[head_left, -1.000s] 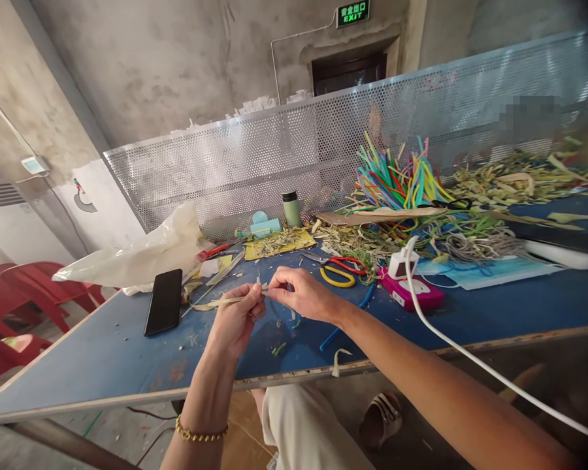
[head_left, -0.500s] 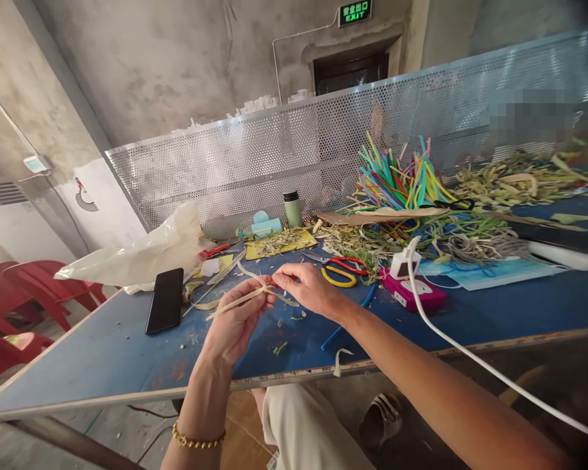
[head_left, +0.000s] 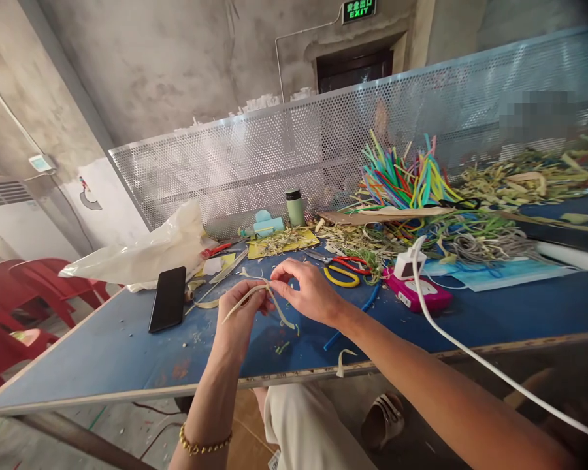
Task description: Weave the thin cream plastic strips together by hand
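Both my hands meet above the blue table (head_left: 102, 352), pinching a thin pale leaf strip (head_left: 280, 312) bent into a fold. My left hand (head_left: 242, 313) has its fingers closed on the strip near the bend, and one loose end slants down to the left. My right hand (head_left: 308, 290) pinches the same bend from the right, while another loose end hangs down below it. A gold bead bracelet (head_left: 203, 445) circles my left wrist.
A black phone (head_left: 167, 299) lies left of my hands, beside a white plastic bag (head_left: 147, 251). Scissors with red and yellow handles (head_left: 342, 269), a pink device with a white charger and cable (head_left: 416, 287), coloured strips (head_left: 402, 183) and leaf scraps lie to the right. Perforated metal screen behind.
The strip has gone from held out flat between my hands to bent at a fold, with its ends now hanging down. Both hands have shifted slightly up and right.
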Demonstrator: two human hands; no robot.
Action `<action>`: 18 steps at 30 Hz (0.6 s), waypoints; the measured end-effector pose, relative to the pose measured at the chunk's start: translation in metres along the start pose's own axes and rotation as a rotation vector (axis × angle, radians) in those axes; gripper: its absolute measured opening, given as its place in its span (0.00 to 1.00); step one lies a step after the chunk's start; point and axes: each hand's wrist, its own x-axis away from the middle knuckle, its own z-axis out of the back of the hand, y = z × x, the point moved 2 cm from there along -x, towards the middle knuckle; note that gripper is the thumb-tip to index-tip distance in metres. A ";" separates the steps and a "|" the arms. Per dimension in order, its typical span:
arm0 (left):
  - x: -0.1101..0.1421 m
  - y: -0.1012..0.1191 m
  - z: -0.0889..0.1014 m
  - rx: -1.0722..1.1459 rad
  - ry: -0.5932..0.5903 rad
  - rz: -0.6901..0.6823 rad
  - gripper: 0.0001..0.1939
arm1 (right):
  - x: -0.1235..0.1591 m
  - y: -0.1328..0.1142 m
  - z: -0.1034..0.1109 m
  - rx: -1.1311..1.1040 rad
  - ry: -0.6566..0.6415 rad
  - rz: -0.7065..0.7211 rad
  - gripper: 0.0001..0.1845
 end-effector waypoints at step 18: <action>0.001 -0.012 -0.005 0.081 0.095 0.082 0.14 | 0.002 -0.006 -0.006 0.012 -0.018 0.057 0.07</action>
